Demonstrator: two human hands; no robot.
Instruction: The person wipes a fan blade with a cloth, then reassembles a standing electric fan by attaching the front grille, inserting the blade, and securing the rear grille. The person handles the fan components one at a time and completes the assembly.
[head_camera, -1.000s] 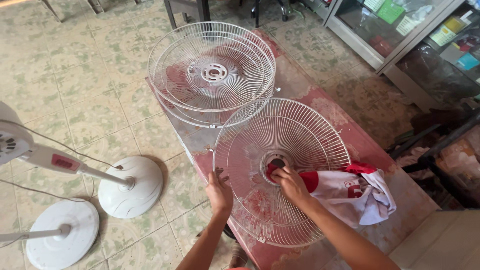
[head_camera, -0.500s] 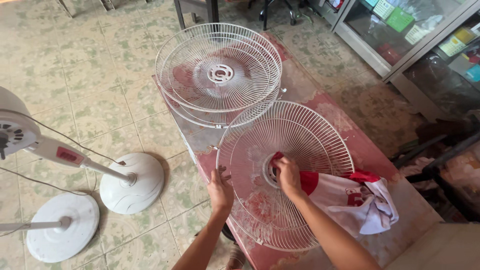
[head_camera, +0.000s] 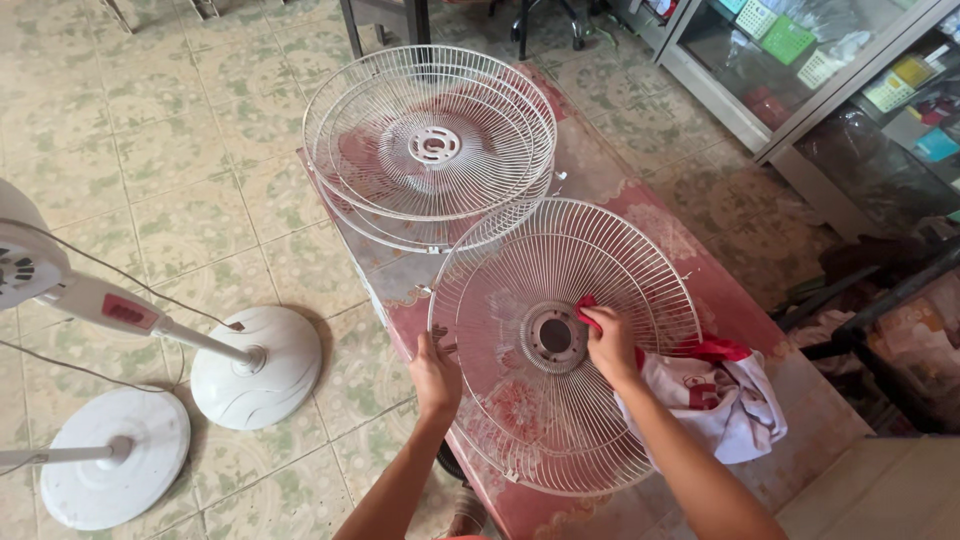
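Low narrow table with a worn red-patterned top standing on a floor of pale green-mottled square tiles. Nearest the person, a white round wire fan guard lies tilted on the table's near half, its rim overlapping a stack of similar white wire guards at the far end. Left hand grips the near guard's left rim, fingers curled over the wires. Right hand presses a red-and-white cloth against the wires beside the hub — fingers closed on the cloth, the rest trailing onto the table. Left: two white round fan-stand bases on the tiles. Upper right — a glass-fronted display cabinet.
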